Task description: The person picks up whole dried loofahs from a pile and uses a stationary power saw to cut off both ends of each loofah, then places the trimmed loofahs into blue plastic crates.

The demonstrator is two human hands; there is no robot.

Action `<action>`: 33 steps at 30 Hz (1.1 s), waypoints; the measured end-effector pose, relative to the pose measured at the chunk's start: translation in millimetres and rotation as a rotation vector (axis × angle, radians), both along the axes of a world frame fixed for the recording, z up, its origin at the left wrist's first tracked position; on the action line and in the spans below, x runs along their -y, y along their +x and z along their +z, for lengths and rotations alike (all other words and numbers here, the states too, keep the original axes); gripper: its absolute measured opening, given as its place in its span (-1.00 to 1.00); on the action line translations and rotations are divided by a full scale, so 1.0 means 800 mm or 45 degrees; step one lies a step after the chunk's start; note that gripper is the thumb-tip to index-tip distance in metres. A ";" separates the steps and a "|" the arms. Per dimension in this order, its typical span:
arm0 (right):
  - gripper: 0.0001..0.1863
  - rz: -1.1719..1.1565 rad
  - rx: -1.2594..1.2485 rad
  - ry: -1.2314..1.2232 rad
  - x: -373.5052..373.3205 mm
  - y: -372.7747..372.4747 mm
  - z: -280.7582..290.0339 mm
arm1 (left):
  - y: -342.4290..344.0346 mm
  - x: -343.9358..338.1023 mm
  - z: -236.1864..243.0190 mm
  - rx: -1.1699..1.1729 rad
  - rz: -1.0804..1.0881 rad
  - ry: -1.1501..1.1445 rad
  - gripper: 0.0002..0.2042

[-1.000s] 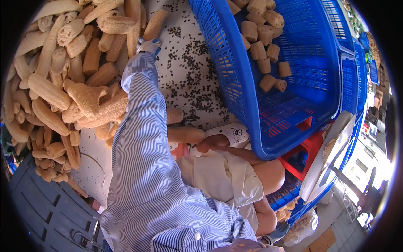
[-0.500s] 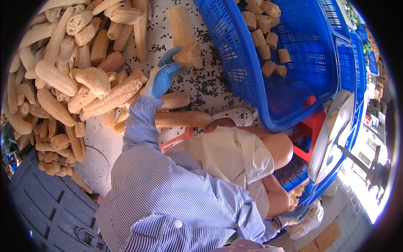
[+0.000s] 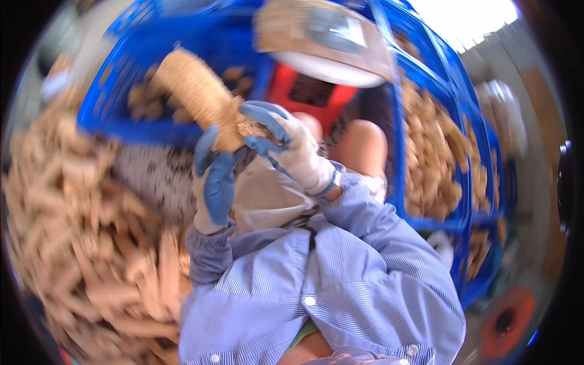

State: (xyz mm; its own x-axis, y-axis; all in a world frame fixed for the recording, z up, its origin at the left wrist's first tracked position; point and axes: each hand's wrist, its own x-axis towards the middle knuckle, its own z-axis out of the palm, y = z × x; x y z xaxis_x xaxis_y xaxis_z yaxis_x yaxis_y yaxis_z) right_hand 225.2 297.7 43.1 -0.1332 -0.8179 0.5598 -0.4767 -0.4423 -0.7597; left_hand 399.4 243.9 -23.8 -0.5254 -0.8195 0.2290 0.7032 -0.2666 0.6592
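Observation:
A thick, pale tan loofah gourd [image 3: 198, 85] is held up at a slant in front of me, its far end over a blue basket. My left hand [image 3: 216, 182], in a white and blue coated glove, closes round its near end from the left. My right hand [image 3: 295, 146], gloved alike, has its fingers bent against the frayed near end from the right. A ragged bit of fibre shows between the right fingers and the gourd. Just where each fingertip presses is partly hidden and smeared by motion.
The blue basket [image 3: 100, 112] ahead holds cut loofah pieces [image 3: 143, 97]. A red stool [image 3: 337, 103] carries a pale board [image 3: 325, 67]. Blue crates [image 3: 398, 152] of loofah pieces [image 3: 426, 158] stand at right. Whole loofahs [image 3: 91, 261] heap at left, beside seed-strewn floor [image 3: 158, 176].
The view has swung to the right. My left hand has lifted the loofah off the floor, and my right hand has come from beside the plastic bag to the loofah's near end.

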 end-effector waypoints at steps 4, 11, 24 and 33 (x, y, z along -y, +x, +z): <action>-0.66 -0.332 0.828 -0.028 -0.092 -0.116 0.005 | -0.113 -0.020 0.046 0.352 -0.213 -0.190 -0.53; -0.52 -1.382 0.797 -0.100 -0.346 -0.338 -0.047 | -0.363 -0.092 0.064 0.511 -1.040 -0.469 -0.51; -0.34 -0.662 1.301 -0.230 -0.442 -0.375 -0.075 | -0.514 -0.214 0.006 0.623 -1.901 -0.155 -0.67; -0.54 -1.680 1.017 -0.685 -0.474 -0.374 -0.081 | -0.551 -0.258 -0.037 0.692 -0.973 -1.009 -0.88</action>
State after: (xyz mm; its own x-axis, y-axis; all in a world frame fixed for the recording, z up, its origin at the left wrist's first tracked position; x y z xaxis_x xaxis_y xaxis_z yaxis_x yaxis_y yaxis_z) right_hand -74.0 677.3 -21.5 -0.9211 0.3472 0.1759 -0.3015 -0.3504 -0.8868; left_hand -41.6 450.5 -53.6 -0.9921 0.0073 0.1253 0.1253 0.1181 0.9851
